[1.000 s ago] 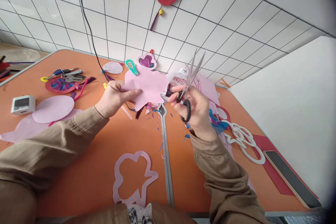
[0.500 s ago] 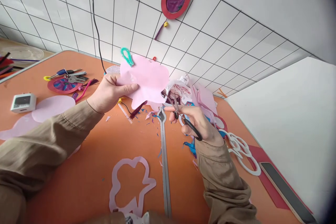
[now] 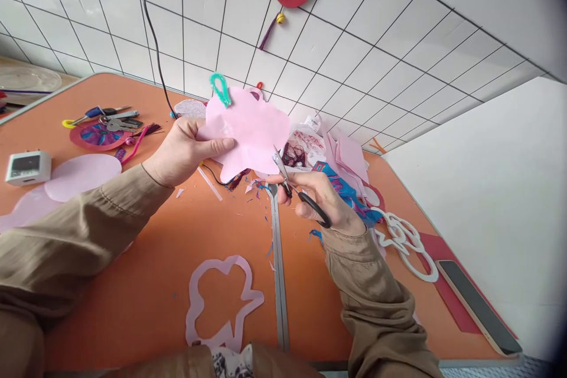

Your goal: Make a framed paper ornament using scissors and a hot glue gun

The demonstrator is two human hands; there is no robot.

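Note:
My left hand (image 3: pixel 188 144) pinches a pink paper shape (image 3: pixel 252 130) by its left side, thumb on the near face. A green fuzzy loop (image 3: pixel 220 90) stands at the paper's top edge. In my right hand (image 3: pixel 325 198) is a pair of scissors (image 3: pixel 280 165) with black handles. Its blades point up at the paper's lower right edge; whether they touch it I cannot tell. Below, on the orange table (image 3: pixel 155 283), lies a pink paper outline (image 3: pixel 194 307) with a cut-out middle.
Keys (image 3: pixel 117 123) rest on a round red ornament at the left, near a white charger (image 3: pixel 29 167). Blue fabric (image 3: pixel 343 186), folded pink paper (image 3: pixel 345 156) and white rings (image 3: pixel 427 269) lie at the right. A phone (image 3: pixel 478 307) is by the right edge.
My right hand has moved left, bringing the scissors to the paper's edge. The paper has shifted slightly right in the view. The camera has tilted a little downward.

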